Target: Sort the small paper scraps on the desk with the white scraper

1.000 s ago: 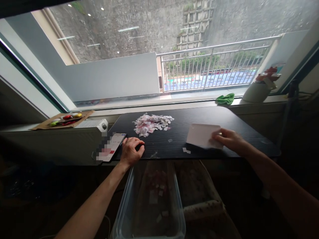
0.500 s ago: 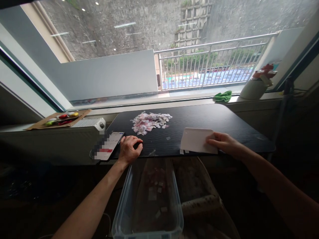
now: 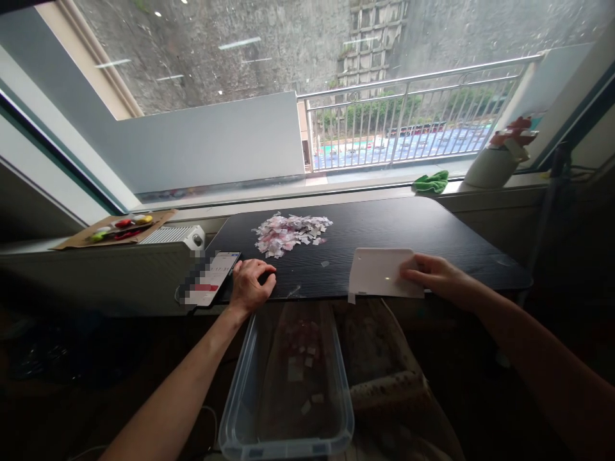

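Note:
My right hand (image 3: 435, 275) grips a white plastic scraper (image 3: 377, 272), a flat plate with a small hole near one corner, at the table's front edge. A small paper scrap (image 3: 352, 298) sticks out beneath its lower left corner. My left hand (image 3: 252, 282) rests at the same edge, fingers curled and thumb close to them, with nothing visible inside. Beside it, to the left, lies a phone (image 3: 214, 282), partly blurred out. Farther back is a pile of small white and pinkish paper scraps (image 3: 288, 234). One loose scrap (image 3: 325, 264) lies between the pile and the scraper.
Under the front edge of the black table (image 3: 384, 221) stands a clear plastic bin (image 3: 350, 410) with several paper scraps inside. A brown sack-like thing (image 3: 389, 390) is beside it. On the sill are a green cloth (image 3: 431, 182) and a whitish container (image 3: 490, 168); cardboard (image 3: 77, 240) lies left.
The scraper has shifted slightly towards me, its lower edge now past the table's front edge. Fewer scraps show beneath it. My left hand stays in place.

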`<action>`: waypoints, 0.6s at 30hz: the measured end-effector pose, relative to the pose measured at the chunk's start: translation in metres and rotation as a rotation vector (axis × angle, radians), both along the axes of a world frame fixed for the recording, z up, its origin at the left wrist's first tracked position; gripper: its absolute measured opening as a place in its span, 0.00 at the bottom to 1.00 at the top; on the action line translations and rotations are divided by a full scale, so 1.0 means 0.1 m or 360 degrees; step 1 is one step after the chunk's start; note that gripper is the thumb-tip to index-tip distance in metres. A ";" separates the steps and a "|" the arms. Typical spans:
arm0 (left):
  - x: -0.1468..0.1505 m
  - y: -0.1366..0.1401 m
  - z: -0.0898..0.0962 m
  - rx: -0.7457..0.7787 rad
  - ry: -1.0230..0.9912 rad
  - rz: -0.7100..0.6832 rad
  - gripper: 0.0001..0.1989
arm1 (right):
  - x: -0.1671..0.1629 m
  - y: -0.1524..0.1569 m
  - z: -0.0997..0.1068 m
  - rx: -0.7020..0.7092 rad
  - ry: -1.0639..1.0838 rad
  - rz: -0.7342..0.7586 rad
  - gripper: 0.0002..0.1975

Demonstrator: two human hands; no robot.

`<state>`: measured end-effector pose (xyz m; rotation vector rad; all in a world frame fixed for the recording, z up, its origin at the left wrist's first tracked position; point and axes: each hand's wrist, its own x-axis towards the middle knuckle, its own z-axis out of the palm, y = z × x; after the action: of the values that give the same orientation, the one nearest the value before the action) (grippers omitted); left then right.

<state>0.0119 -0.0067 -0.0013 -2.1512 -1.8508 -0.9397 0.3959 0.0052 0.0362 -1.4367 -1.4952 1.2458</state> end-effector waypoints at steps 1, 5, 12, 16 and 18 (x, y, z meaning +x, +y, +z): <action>0.00 0.00 0.00 0.0002 0.0000 -0.0001 0.08 | 0.01 0.00 0.00 0.0005 0.0008 0.0007 0.12; -0.01 0.00 0.00 0.0003 0.0002 -0.0008 0.08 | 0.02 -0.01 0.02 0.0065 0.0024 -0.0010 0.13; 0.00 0.00 0.00 -0.0021 -0.0012 0.0003 0.07 | -0.04 0.04 -0.01 0.0190 -0.0033 -0.0066 0.10; 0.02 -0.01 0.01 -0.0038 -0.0017 0.0009 0.07 | -0.17 0.21 -0.07 0.0368 -0.0092 -0.0118 0.08; 0.02 -0.01 0.01 -0.0042 -0.0024 0.0009 0.07 | -0.29 0.31 -0.08 0.0447 -0.0151 -0.0152 0.06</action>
<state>0.0141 -0.0077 -0.0004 -2.1587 -1.8858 -0.9376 0.3671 0.0360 0.0284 -1.3760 -1.5745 0.8810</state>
